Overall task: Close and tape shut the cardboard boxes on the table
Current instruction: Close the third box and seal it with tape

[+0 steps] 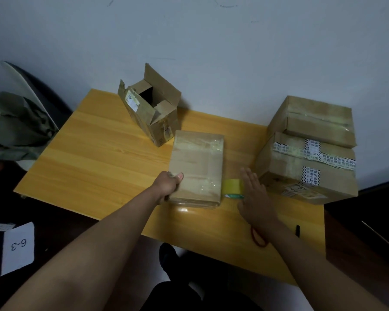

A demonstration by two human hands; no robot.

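Flat taped box held at the middle of the table.

The left hand (170, 184) grips the near-left corner of the flat box (197, 168). Just right of this box stands a yellow tape roll (233, 188), and the right hand (255, 194) hovers beside it with straight fingers, holding nothing. Behind the box is an open box (149, 108); further right are two stacked boxes (308, 149), and a black pen (298, 230) lies near the table (88, 158) edge.

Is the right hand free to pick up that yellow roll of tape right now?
Probably yes. The right hand is open, holds nothing, and hovers right beside the tape roll, with nothing between them.
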